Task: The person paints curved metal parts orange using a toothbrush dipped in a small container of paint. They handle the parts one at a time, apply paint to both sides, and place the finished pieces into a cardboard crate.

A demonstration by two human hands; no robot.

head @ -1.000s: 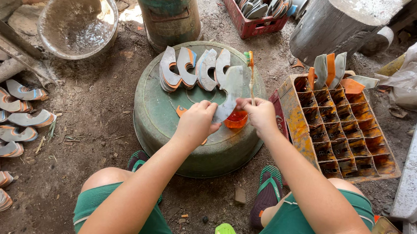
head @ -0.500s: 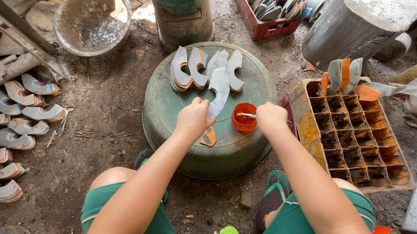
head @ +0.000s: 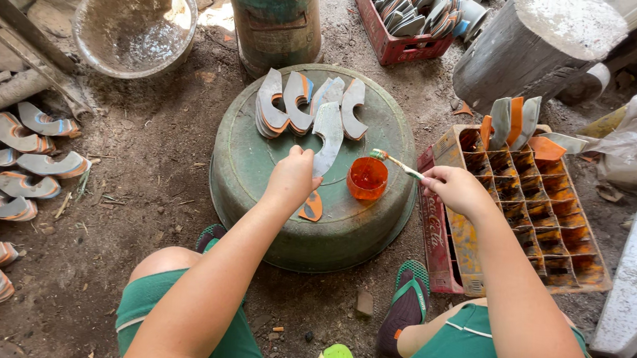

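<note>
My left hand (head: 293, 177) grasps the lower end of a curved grey shoe-sole piece (head: 328, 137); my fingers are closed around it, and the piece points away from my fingertips, lying on top of the round green upturned metal basin (head: 258, 197). Just beyond the far tip of this piece, a row of similar grey and orange curved pieces (head: 293, 107) leans together on the basin. Under my left wrist a small orange piece (head: 312, 208) lies flat on the basin.

My right hand (head: 459, 189) is clenched on a thin brush with a pale handle (head: 400, 164). The bristle end sticks out to the left of my fingers and hangs just above the small orange plastic cup (head: 367, 178), which stands on the basin between my two hands.

To the right of my right fingers is an orange plastic crate with many square compartments (head: 551, 230), and a few grey and orange pieces (head: 515, 121) stand in its far corner. Far to the left of my left hand, many more curved pieces (head: 9, 175) lie in rows on the dirt ground. Ahead of my fingers there are a red crate filled with grey pieces (head: 406, 18) and a round metal bowl (head: 133, 16).
</note>
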